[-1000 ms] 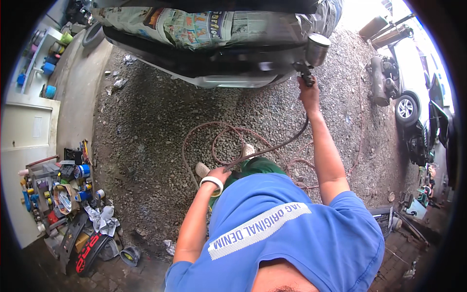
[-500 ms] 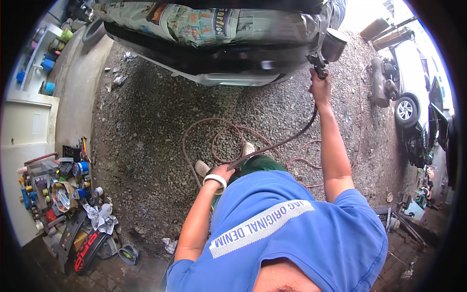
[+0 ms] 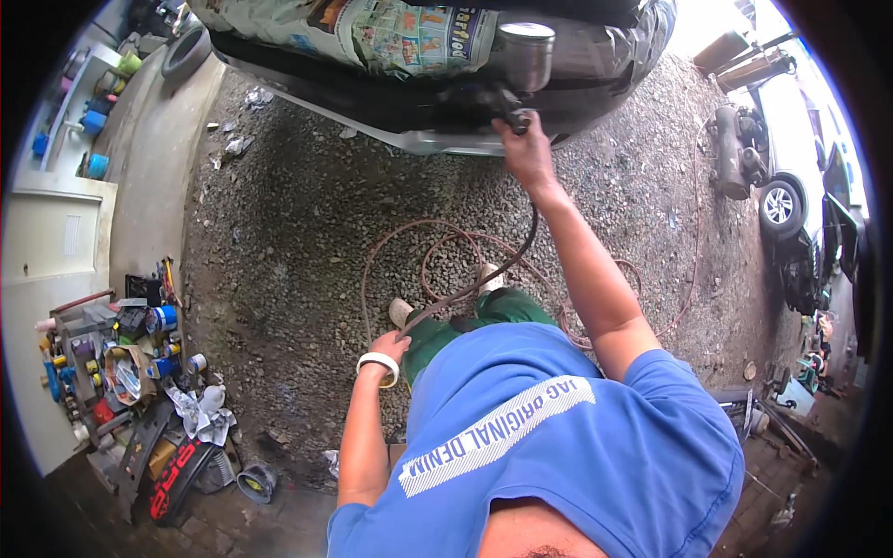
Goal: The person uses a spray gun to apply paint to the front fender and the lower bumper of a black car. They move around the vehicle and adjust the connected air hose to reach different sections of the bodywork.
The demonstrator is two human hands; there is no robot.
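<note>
My right hand [image 3: 527,153] grips a spray gun [image 3: 512,112] topped by a silver metal cup [image 3: 527,58], held out in front of a glossy black car bumper [image 3: 600,79]. Newspaper masking [image 3: 409,39] covers the panel above the bumper. A dark hose [image 3: 532,232] runs from beneath the gun toward my body. Down at my left hip, my left hand [image 3: 391,344] has its fingers closed round this hose, a white band on the wrist.
Gravel [image 3: 279,232] underfoot holds looped red hose [image 3: 423,223]. Cans and scraps [image 3: 163,318] pile at left near a white door [image 3: 51,251] and loose tyre [image 3: 186,51]. A compressor [image 3: 735,153] and white car [image 3: 795,121] stand right; masked vehicle blocks the front.
My right hand and spray gun first drifted right, then swung left across the bumper. My left hand has shifted down and left with the hose.
</note>
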